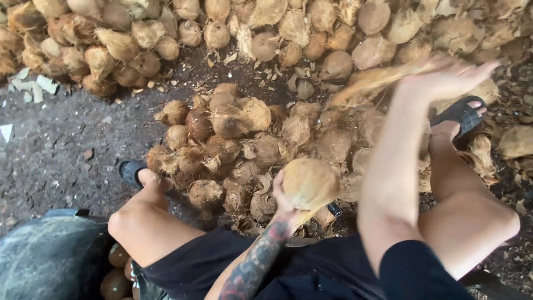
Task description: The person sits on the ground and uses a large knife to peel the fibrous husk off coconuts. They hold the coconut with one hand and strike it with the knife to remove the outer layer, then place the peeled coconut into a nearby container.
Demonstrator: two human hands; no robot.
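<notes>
I sit with my knees apart over a heap of husked coconuts [233,139]. My left hand [283,203] grips a pale, partly husked coconut [310,182] in front of my lap. My right hand [449,78] is raised to the right and blurred by motion, with a strip of fibrous husk [377,80] streaming from it to the left. A dark metal point [333,209] shows just below the held coconut.
A long bank of husked coconuts [277,28] fills the far side. Dark dirt floor [61,150] lies at left, with white shell chips [30,86]. A grey sack [50,258] and brown shelled coconuts [116,272] sit by my left thigh. My feet wear black sandals [459,115].
</notes>
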